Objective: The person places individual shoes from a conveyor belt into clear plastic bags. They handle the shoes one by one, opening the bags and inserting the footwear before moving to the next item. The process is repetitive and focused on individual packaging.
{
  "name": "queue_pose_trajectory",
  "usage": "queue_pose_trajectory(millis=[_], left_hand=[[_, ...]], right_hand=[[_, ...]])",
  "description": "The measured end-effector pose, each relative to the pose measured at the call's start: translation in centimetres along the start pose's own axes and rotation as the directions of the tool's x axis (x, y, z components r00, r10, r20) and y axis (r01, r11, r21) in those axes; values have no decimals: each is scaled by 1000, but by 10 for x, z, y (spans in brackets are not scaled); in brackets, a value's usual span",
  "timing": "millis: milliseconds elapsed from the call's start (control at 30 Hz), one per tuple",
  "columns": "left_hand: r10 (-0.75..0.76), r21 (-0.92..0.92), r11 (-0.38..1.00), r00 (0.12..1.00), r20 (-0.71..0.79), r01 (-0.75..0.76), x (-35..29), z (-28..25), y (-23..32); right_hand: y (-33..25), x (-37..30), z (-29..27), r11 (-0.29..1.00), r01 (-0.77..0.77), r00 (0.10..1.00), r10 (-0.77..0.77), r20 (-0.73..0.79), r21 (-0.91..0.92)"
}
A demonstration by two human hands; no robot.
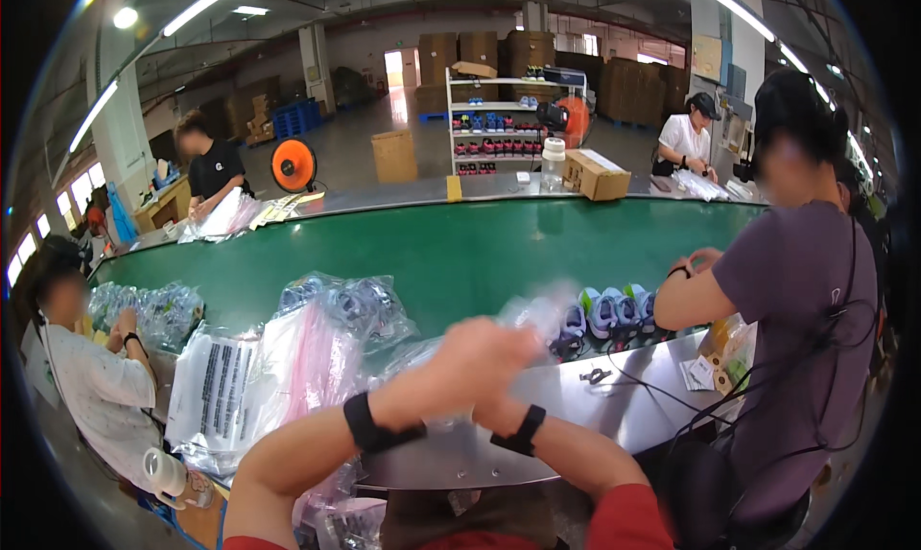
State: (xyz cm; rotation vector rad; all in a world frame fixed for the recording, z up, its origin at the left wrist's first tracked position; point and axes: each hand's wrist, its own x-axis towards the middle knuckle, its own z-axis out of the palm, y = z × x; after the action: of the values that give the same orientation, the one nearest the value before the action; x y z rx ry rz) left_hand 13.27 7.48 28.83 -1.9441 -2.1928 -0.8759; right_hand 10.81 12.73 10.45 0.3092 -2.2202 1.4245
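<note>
My left hand (459, 368), blurred by motion, reaches across in front of my body with its fingers closed at a clear plastic bag (545, 310). What the bag contains is too smeared to tell. Close beneath it is my right hand (501, 411); its fingers are mostly hidden and blurred, so its grip does not show. A row of blue and purple sneakers (614, 312) with green parts stands just right of the bag. Left of my hands lie stacked flat plastic bags (288, 368) with pink edges. Behind that stack sit bagged shoes (355, 301).
A green conveyor belt (432, 248) runs across beyond the metal worktop (614, 382). A co-worker in a purple shirt (791, 329) stands close on the right, another in white (91, 387) on the left. A thin black cable (652, 387) crosses the worktop. A cardboard box (597, 176) stands across the belt.
</note>
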Motion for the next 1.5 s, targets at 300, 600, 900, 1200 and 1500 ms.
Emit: queue_pose_trajectory(millis=[300,600,900,1200,1500], left_hand=[[-348,-22,937,937,-25,348,-42,-34,-20],[-487,-451,807,862,-144,381,-18,-51,-85],[-592,-869,393,806,11,300,-16,-36,-87],[-590,-740,614,782,-199,275,-29,-66,-58],[-325,-379,908,870,-370,177,-6,-28,-31]], right_hand=[[7,55,-47,978,-67,991,43,-126,-198],[-16,109,-11,852,-308,951,260,-167,-424],[-55,29,-77,729,-306,947,301,114,612],[-65,-8,-154,935,-334,919,294,-264,-121],[-91,7,-92,411,176,896,-444,-28,-894]])
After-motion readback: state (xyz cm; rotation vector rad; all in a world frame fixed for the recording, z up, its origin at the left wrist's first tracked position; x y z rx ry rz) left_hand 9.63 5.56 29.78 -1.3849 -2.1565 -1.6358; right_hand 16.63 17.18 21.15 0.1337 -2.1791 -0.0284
